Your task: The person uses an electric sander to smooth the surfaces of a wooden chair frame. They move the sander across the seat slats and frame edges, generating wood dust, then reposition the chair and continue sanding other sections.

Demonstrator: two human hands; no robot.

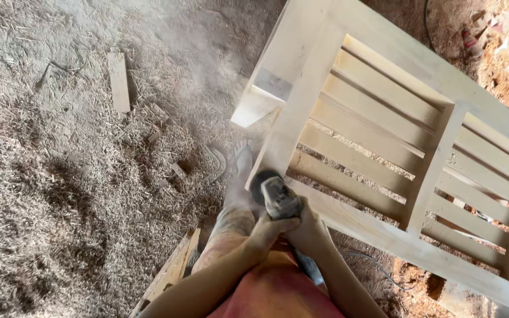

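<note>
Both hands hold a grinder: the left hand (pixel 268 231) and the right hand (pixel 308 228) are wrapped tight around its grey body. That grinder (pixel 273 194) presses its round disc on the near corner of a pale wood frame (pixel 378 224) with slats. Dust puffs up there. One foot (pixel 241 158) stands on the sawdust floor (pixel 60 194). A small plank (pixel 118 81) lies far off.

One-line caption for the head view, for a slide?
Both hands, left hand and right hand, hold an angle grinder against a pale slatted wooden frame, dust rising above a shavings-covered floor.
</note>
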